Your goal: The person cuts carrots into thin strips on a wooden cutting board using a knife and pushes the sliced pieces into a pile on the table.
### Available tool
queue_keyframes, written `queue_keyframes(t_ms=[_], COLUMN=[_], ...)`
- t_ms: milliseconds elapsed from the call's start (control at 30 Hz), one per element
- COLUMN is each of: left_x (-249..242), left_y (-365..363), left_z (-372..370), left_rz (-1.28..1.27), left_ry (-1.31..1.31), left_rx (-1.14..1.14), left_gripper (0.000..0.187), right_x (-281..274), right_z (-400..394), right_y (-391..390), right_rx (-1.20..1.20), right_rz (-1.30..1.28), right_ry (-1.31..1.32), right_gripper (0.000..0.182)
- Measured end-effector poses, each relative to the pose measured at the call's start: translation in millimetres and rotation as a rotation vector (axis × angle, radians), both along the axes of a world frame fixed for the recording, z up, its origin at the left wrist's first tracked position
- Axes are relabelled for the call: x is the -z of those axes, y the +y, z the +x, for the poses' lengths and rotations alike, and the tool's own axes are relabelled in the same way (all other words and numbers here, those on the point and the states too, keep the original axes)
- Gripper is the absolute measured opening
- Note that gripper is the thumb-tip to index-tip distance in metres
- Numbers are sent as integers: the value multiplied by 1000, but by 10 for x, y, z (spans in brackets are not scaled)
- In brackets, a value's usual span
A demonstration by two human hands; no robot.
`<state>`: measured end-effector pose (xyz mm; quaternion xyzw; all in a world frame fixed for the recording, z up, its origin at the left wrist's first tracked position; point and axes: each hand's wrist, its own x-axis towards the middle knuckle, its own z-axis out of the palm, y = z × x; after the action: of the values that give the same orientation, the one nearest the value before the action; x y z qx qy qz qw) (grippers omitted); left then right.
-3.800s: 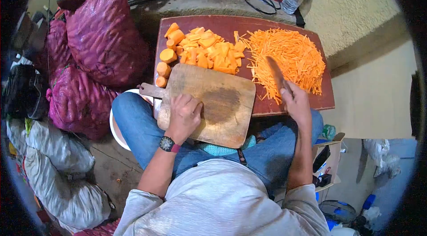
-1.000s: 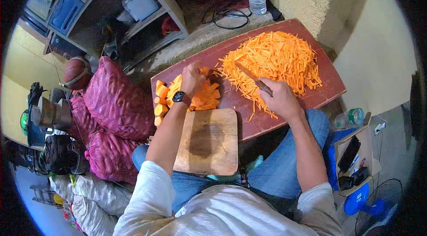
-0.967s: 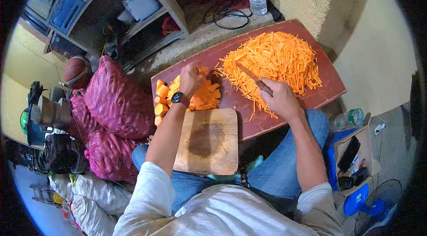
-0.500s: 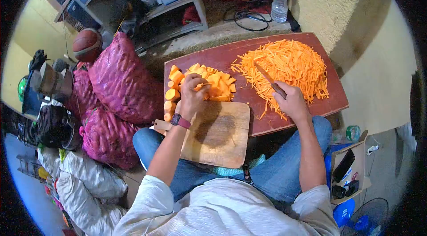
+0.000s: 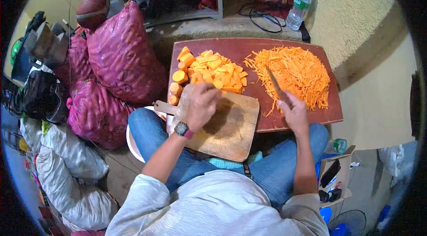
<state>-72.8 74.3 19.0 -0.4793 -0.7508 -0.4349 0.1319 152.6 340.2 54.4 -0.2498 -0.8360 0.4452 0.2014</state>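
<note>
My left hand (image 5: pixel 202 106), a watch on its wrist, is above the near-left part of a wooden cutting board (image 5: pixel 242 125). Its fingers are drawn together and slightly blurred; what they hold cannot be made out. The board rests across my lap against the table's near edge, its handle pointing left. My right hand (image 5: pixel 293 111) grips a knife (image 5: pixel 274 82), with the blade pointing away over a large heap of shredded carrot (image 5: pixel 302 73). Beyond my left hand lie a pile of carrot slices (image 5: pixel 218 69) and several thick carrot chunks (image 5: pixel 179 76).
The red-brown table (image 5: pixel 267 125) carries the carrots. Pink mesh sacks (image 5: pixel 124 53) and a basketball (image 5: pixel 92 10) are at left, with white sacks (image 5: pixel 71 187) nearer. A water bottle (image 5: pixel 299 9) and black cable (image 5: pixel 262 16) sit behind. At right is an open cardboard box (image 5: pixel 342 178).
My left hand has come back from the carrot slices to above the cutting board. The right hand still holds the knife by the shredded heap. The camera view has shifted.
</note>
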Motion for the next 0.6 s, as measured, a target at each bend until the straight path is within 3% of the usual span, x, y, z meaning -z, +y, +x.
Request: queue_keyframes(t_ms=[33,133,300,533,600], left_x=[45,113,110,78,124], left_y=[-92,-319,-505,-504,-506], left_z=[97,479,894,852,866], left_rz=[-60,-189,-293,-340,-368], left_ry=[51,88,16,-21,-48], left_rx=[61,158,174,180,169], left_gripper=[21,21,36,38,38], right_x=[-95,-264,-360,-279,-456], right_z=[35,136,252,259,247], right_y=[-189,-672,-1074,-1296,-1365], right_rx=[-1,-216,-353,-414,-418], right_rz=[-190,-300,-183,-96,-112], right_ry=[-53,-80,-211,-213,-347], right_gripper=[42,43,42,41,40])
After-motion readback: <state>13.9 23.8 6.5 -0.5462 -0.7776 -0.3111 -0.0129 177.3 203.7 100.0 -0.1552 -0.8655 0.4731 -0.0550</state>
